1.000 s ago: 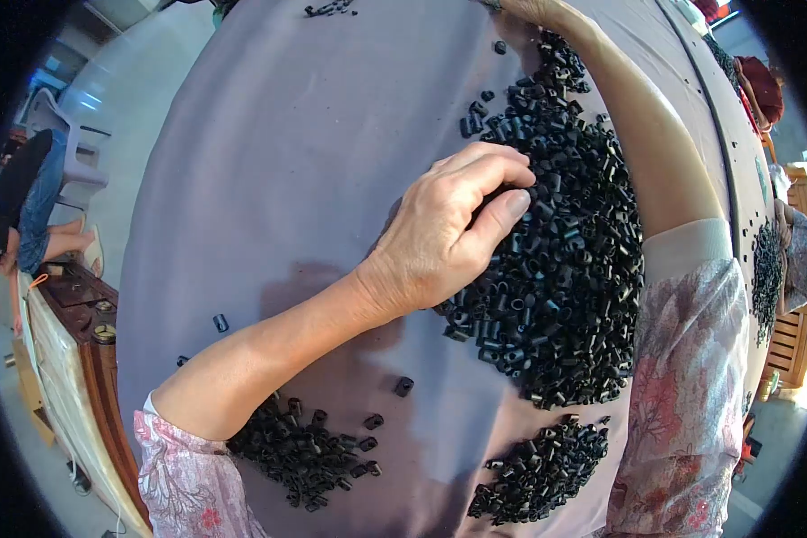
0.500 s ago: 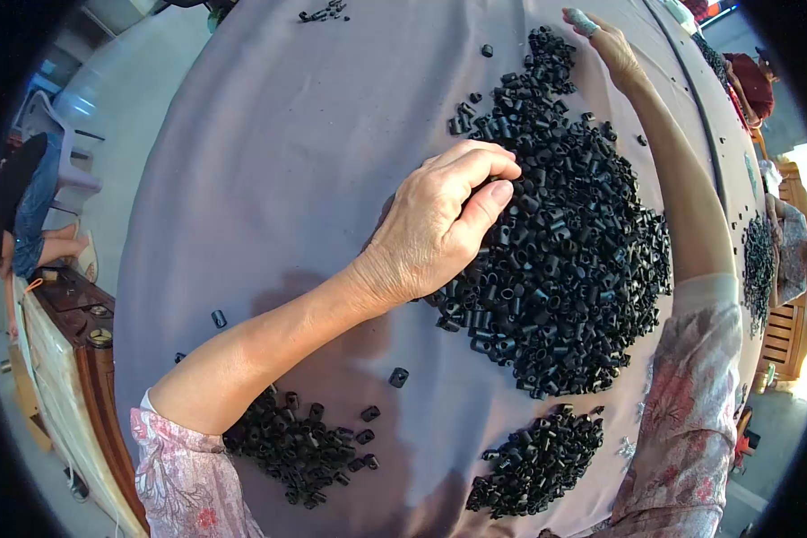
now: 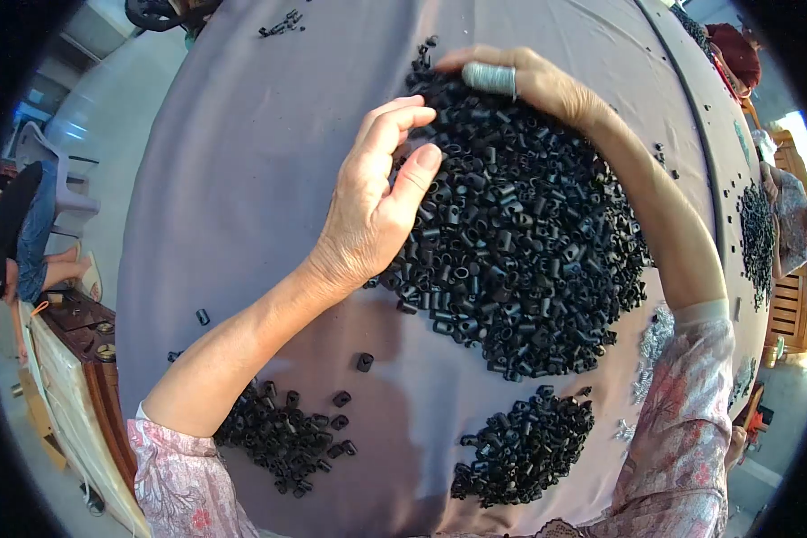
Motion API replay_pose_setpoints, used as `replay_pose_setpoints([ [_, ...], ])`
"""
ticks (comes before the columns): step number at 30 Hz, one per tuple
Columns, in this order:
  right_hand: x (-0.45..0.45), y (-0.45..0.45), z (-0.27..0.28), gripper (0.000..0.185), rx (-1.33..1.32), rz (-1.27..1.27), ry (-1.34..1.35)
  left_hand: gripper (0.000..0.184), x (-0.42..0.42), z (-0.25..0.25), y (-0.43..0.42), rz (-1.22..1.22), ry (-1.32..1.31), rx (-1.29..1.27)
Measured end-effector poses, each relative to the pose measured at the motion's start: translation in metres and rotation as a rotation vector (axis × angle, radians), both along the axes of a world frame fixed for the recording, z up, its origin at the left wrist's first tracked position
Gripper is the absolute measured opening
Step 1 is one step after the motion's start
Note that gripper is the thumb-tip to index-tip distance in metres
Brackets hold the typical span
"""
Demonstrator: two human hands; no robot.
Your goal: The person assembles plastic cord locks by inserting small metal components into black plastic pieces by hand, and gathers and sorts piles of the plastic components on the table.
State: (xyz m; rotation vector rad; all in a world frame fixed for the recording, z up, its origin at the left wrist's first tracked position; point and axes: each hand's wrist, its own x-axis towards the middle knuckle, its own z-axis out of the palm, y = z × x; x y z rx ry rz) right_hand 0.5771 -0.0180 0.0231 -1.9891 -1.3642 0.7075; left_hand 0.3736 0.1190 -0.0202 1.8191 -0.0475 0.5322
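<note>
Black tubular pieces (image 3: 511, 260), a big heap of them, sit loose mid-bench (image 3: 233, 179) on the mauve cloth, w/ a smaller pile (image 3: 278, 439) by the left forearm and another small pile (image 3: 524, 448) at the near side. Prob. v. light each, and they look stiff, so I'd guess hard plastic or firm rubber. Smooth round walls = they'd likely roll and skid off the heap edge if pushed fast. Don't look fragile tbh. For one piece I'd pinch across the outer wall, thumb vs. index; for bulk, flat sides of both hands round the heap, low against the cloth.

Left hand (image 3: 377, 193) is loosely curved at the heap's left edge, thumb well apart from the fingers, nothing visibly pinched. Right hand (image 3: 542, 85) reaches over the far end, fingers stretched out, a pale wrap (image 3: 490, 78) round one of them; no piece visibly gripped there either.

Hard to make out: right fingertips are motion-blurred, so can't tell if they're actually touching pieces or just above. Left palm's underside is hidden, same w/ whatever's under the heap's top layer. Left forearm and sleeve (image 3: 184, 475) cover part of that smaller pile. Clear bits (image 3: 653, 350) by the right sleeve (image 3: 677, 430) are too small to ID, and the sleeve partly blocks them.
</note>
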Motion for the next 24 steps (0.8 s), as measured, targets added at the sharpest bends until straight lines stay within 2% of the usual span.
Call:
replay_pose_setpoints([
  [4,-0.04,-0.015,0.02,0.038,-0.018,0.063,0.076,0.029,0.0,0.002,-0.003,0.071,-0.023,-0.032],
  [6,-0.058,-0.021,0.036,0.034,-0.038,0.072,0.056,0.027,0.0,0.004,-0.002,0.117,-0.045,0.059],
  [7,-0.054,-0.022,0.033,0.036,0.044,0.133,0.053,0.027,-0.002,0.006,-0.003,0.126,-0.023,0.065],
  [10,-0.043,-0.011,0.039,0.042,0.127,-0.037,0.171,0.027,-0.002,0.005,-0.003,0.145,-0.02,0.114],
  [11,-0.031,-0.003,0.035,0.049,0.253,0.023,-0.176,0.027,-0.002,0.003,-0.003,0.143,-0.022,0.119],
  [14,0.005,0.026,0.007,0.045,0.253,-0.188,-0.205,0.027,-0.001,0.004,-0.003,0.136,-0.018,0.145],
  [17,0.008,0.036,-0.005,0.042,0.055,-0.228,-0.037,0.026,-0.001,0.005,-0.003,0.139,-0.007,0.172],
  [20,-0.014,0.023,0.003,0.04,0.077,-0.05,0.056,0.026,0.001,0.002,-0.002,0.148,-0.051,0.221],
  [24,-0.039,-0.019,0.026,0.041,0.21,-0.067,0.019,0.027,-0.001,0.006,-0.005,0.139,0.001,0.184],
])
